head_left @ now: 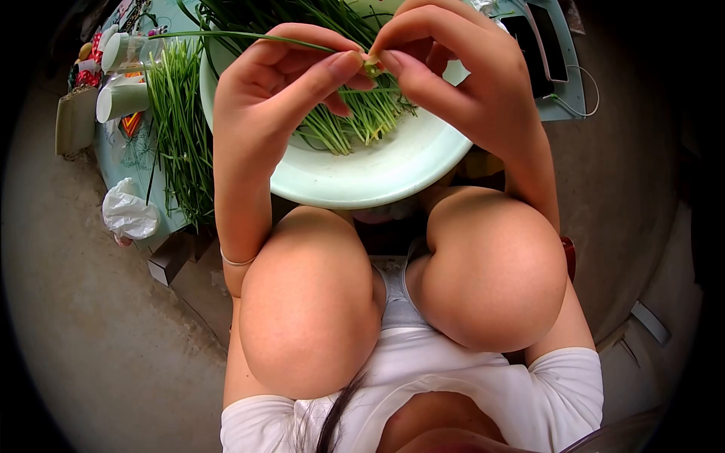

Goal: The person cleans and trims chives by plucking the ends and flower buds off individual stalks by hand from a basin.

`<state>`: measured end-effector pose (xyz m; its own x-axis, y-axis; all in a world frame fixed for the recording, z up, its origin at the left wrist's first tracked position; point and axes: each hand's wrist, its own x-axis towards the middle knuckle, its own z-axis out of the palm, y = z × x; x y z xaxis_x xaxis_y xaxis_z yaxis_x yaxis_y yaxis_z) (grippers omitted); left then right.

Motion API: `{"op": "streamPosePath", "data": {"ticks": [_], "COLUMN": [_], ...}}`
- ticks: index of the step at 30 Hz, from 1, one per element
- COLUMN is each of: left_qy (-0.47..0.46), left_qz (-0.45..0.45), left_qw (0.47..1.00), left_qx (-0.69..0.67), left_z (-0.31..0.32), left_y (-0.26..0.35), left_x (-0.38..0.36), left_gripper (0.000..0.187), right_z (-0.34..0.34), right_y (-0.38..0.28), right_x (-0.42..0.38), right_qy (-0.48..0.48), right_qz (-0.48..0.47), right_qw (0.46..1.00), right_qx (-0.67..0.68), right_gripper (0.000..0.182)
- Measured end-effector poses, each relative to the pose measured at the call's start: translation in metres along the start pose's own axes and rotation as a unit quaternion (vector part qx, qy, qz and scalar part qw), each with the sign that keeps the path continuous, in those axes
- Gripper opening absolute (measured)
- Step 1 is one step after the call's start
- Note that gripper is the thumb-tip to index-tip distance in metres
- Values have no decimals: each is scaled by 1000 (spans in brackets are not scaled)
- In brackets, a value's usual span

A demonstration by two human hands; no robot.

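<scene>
Above a pale green basin [332,192], my two hands meet fingertip to fingertip. Thumb and forefinger of my left hand [283,83] pinch a long green chive [249,35] near its pale end, and its leaf trails off to the left. My right hand [461,72] is closed in a pinch at the same pale end, touching it. Cut chives [355,124] lie inside the basin beneath my hands, partly hidden by them. Left of the basin, a thick bunch of chives [181,128] rests on the table.
Two clear plastic cups [124,100] lie at the table's left edge, near a crumpled white plastic bag [130,210]. A dark phone-like device [545,41] and a white cable [596,90] are at the right. My raised knees [310,302] are close below the basin.
</scene>
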<state>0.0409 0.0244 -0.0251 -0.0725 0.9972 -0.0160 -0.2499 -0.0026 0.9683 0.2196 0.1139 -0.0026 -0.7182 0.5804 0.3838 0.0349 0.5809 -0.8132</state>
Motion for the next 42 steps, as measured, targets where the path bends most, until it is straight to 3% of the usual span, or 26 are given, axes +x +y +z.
{"op": "streamPosePath", "data": {"ticks": [2, 8, 20, 32, 34, 35, 36, 38, 39, 41, 42], "left_qy": [-8, -7, 4, -35, -38, -38, -51, -63, -58, -53, -45], "left_qz": [-1, 4, 11, 0, -8, -7, -7, -6, -11, -14, -16], "left_qw": [1000, 1000, 1000, 999, 999, 999, 999, 998, 998, 998, 999], "left_qx": [0, 12, 19, -15, -9, -9, 8, 25, 34, 44, 19], "left_z": [0, -1, 0, -5, -3, -4, -5, -6, -6, -6, -5], "left_y": [0, -1, -5, -7, -5, -4, -4, -2, 0, 1, 1], "left_x": [0, 0, 2, 0, -1, 0, 0, 0, -1, -2, -2], "left_gripper": [15, 16, 20, 26, 23, 23, 20, 18, 17, 16, 16], "right_z": [1, 6, 15, 12, 9, 10, 13, 5, 0, -9, -9], "right_y": [4, 9, 14, 12, 11, 15, 21, 14, 15, 21, 28], "right_x": [-1, 1, 1, 0, -1, -3, -3, -9, -11, -13, -16], "right_qy": [-8, -6, 49, 70, 44, 44, 63, 67, 66, 91, 132], "right_qz": [42, 49, -61, -72, 12, 11, 18, 164, 164, 254, 247], "right_qw": [998, 997, 997, 995, 999, 999, 992, 951, 951, 888, 889], "right_qx": [41, 53, -20, -24, 21, 20, 106, 254, 254, 372, 362], "right_gripper": [7, 6, 7, 8, 6, 6, 5, 10, 10, 18, 24]}}
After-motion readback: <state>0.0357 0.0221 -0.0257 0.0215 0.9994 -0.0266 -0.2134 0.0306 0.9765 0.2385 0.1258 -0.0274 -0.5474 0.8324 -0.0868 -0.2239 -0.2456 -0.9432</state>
